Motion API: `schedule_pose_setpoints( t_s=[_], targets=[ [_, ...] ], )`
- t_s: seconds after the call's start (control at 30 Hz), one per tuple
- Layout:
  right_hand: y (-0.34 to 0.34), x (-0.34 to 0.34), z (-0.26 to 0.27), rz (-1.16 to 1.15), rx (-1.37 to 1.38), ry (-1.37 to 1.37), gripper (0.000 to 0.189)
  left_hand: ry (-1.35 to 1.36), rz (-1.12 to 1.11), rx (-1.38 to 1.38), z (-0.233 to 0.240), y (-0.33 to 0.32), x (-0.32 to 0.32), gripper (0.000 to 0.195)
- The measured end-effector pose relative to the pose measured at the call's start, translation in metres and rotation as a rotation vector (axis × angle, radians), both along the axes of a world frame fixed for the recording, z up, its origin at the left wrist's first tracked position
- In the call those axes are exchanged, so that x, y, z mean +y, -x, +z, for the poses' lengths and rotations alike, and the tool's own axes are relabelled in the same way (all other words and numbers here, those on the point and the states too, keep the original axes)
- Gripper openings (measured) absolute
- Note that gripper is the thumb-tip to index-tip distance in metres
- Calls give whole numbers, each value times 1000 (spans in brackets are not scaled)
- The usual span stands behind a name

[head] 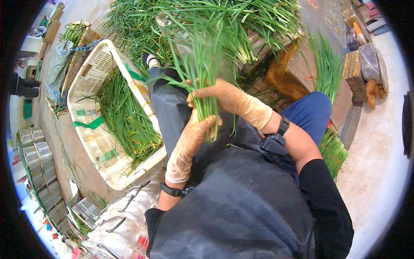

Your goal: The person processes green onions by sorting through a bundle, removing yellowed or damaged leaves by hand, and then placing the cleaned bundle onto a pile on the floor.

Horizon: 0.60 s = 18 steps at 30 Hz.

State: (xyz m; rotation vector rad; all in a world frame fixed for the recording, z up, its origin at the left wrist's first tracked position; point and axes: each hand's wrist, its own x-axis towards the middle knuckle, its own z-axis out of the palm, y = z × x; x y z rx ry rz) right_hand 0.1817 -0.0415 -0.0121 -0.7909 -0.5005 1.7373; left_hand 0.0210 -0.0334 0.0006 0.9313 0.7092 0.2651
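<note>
My left hand [202,126], in a stained thin glove, grips the lower stalks of a bunch of long green leafy stalks [205,105], perhaps garlic chives. Fingers of my right hand [212,92], gloved alike, wrap around the same bunch just above. The bunch stands upright over my lap, its leaf tips blurred. Beyond it lies a large heap of the same greens [233,19]. To the left, a white slatted plastic crate [97,139] holds loose, partly yellowed leaves [129,119]. A tied bundle [326,68] rests on a brown board at the right.
More bundled greens [333,152] lie beside my right knee. A green-filled sack [59,68] stands beyond the crate at the far left. White bags with metal hooks [126,207] are at the lower left. Stacked crates [42,162] line the left edge.
</note>
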Motion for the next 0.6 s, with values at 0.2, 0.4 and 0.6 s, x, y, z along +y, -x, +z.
schedule_pose_setpoints(
  t_s=[0.2, 0.4, 0.6],
  targets=[
    [-4, -10, 29, -54, -112, -7, 53, 248, 3, -256, -9, 6, 12, 57],
    [-1, 1, 18, 207, -1271, -198, 45, 391, -167, -331, -56, 7, 18, 24],
    [-119, 21, -24, -341, -2123, 364, 27, 358, 353, -558, -20, -2, 61, 19]
  ],
)
